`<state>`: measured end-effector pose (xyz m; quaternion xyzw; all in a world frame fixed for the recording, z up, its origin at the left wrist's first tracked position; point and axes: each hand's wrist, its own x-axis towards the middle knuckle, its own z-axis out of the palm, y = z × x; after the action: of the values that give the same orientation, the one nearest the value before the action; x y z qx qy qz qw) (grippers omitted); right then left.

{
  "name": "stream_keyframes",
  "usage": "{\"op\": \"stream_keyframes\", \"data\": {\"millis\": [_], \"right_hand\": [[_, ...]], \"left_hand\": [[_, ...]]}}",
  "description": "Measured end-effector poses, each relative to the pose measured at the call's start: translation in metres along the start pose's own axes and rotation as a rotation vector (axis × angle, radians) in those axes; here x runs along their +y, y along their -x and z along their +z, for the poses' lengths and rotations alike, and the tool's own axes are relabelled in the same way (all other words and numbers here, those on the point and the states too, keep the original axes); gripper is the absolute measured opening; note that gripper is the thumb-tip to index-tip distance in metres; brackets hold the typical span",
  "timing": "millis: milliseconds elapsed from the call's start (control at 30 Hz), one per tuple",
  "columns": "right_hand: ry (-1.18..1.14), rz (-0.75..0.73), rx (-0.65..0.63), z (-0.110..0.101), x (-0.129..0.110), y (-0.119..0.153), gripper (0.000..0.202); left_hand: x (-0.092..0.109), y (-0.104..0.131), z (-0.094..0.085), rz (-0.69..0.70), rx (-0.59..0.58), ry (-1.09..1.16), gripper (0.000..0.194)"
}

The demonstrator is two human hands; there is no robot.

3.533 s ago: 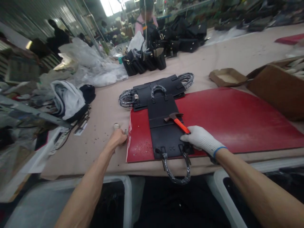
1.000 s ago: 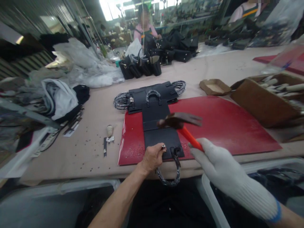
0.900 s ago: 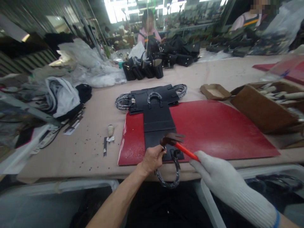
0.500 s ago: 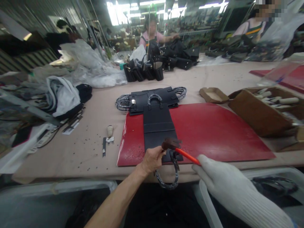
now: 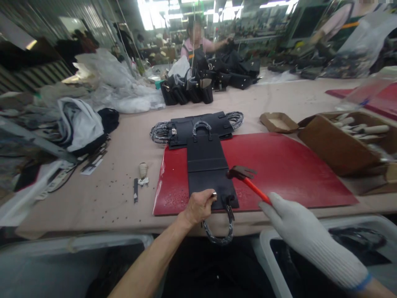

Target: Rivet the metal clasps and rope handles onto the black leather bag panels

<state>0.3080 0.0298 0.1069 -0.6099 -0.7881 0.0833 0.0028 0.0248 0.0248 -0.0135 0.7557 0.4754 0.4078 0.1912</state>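
My bare left hand is closed around a small metal punch, its shiny top showing above the fingers. The hand rests on the near end of a black bag panel, which lies flat across a red board. A wrapped handle hangs from the panel's near end over the table edge; another wrapped handle is at its far end. In a white knitted glove, my right hand grips the orange handle of a claw hammer. The hammer head is raised to the right of the punch, apart from it.
Stacked black panels with wrapped handles lie behind the board. A cardboard box of white spools and a small tray stand right. A cutter blade lies left. Plastic bins flank me below. A co-worker sits opposite.
My right hand has lifted the hammer up and to the right, away from the punch top, which now shows. My left hand has stayed in nearly the same place.
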Motion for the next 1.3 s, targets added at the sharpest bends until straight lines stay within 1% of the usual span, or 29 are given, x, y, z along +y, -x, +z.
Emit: {"op": "stream_keyframes", "data": {"millis": [100, 167, 200, 267, 333, 367, 433, 500, 567, 633, 667, 767, 833, 900, 967, 1000, 1067, 1133, 1167, 1233, 1300], "right_hand": [[0.126, 0.186, 0.027, 0.014, 0.020, -0.023, 0.028], [0.165, 0.223, 0.075, 0.028, 0.031, -0.036, 0.029], [0.173, 0.200, 0.122, 0.035, 0.032, -0.041, 0.029], [0.140, 0.094, 0.242, 0.048, 0.027, -0.048, 0.033], [0.015, -0.052, 0.335, 0.058, 0.010, -0.051, 0.038], [-0.072, -0.132, 0.349, 0.063, -0.001, -0.052, 0.040], [-0.228, -0.296, 0.325, 0.071, -0.024, -0.053, 0.039], [-0.309, -0.419, 0.288, 0.079, -0.041, -0.055, 0.037], [-0.340, -0.462, 0.286, 0.085, -0.048, -0.056, 0.037], [-0.360, -0.463, 0.290, 0.089, -0.049, -0.056, 0.039], [-0.369, -0.460, 0.286, 0.090, -0.047, -0.056, 0.039], [-0.380, -0.459, 0.264, 0.089, -0.043, -0.057, 0.040], [-0.388, -0.461, 0.250, 0.088, -0.042, -0.057, 0.039], [-0.396, -0.465, 0.242, 0.086, -0.041, -0.057, 0.039], [-0.406, -0.472, 0.230, 0.085, -0.040, -0.057, 0.040], [-0.412, -0.475, 0.223, 0.085, -0.040, -0.057, 0.041], [-0.425, -0.479, 0.207, 0.085, -0.039, -0.056, 0.043], [-0.433, -0.475, 0.199, 0.085, -0.039, -0.056, 0.046], [-0.434, -0.471, 0.197, 0.085, -0.039, -0.057, 0.047], [-0.428, -0.463, 0.190, 0.085, -0.038, -0.058, 0.052], [-0.420, -0.460, 0.177, 0.084, -0.038, -0.060, 0.055]], "left_hand": [[0.002, -0.001, -0.001, 0.004, 0.008, 0.005, 0.013], [0.004, -0.002, -0.003, 0.011, 0.014, -0.004, 0.013], [0.005, -0.002, -0.004, 0.010, 0.011, -0.007, 0.013], [0.008, -0.002, -0.006, 0.001, 0.001, -0.009, 0.014], [0.010, -0.002, -0.007, -0.011, -0.001, -0.005, 0.014], [0.011, -0.002, -0.008, -0.016, 0.000, -0.001, 0.015], [0.012, -0.003, -0.008, -0.032, 0.004, 0.017, 0.015], [0.014, -0.005, -0.008, -0.098, 0.019, 0.052, 0.016], [0.018, -0.008, -0.009, -0.218, 0.054, 0.118, 0.019], [0.024, -0.011, -0.012, -0.337, 0.149, 0.198, 0.025], [0.027, -0.013, -0.015, -0.363, 0.198, 0.221, 0.027], [0.030, -0.016, -0.035, -0.338, 0.323, 0.171, 0.025], [0.022, -0.017, -0.055, -0.367, 0.372, 0.095, 0.024], [0.006, -0.014, -0.080, -0.490, 0.431, -0.019, 0.026], [-0.014, -0.006, -0.105, -0.640, 0.451, -0.223, 0.028], [-0.025, -0.001, -0.117, -0.714, 0.442, -0.353, 0.028], [-0.042, 0.011, -0.137, -0.836, 0.378, -0.605, 0.028], [-0.054, 0.022, -0.150, -0.925, 0.255, -0.786, 0.028], [-0.057, 0.027, -0.153, -0.956, 0.179, -0.841, 0.029], [-0.061, 0.031, -0.153, -0.989, 0.039, -0.893, 0.029], [-0.061, 0.032, -0.149, -0.998, -0.026, -0.905, 0.029]]}}
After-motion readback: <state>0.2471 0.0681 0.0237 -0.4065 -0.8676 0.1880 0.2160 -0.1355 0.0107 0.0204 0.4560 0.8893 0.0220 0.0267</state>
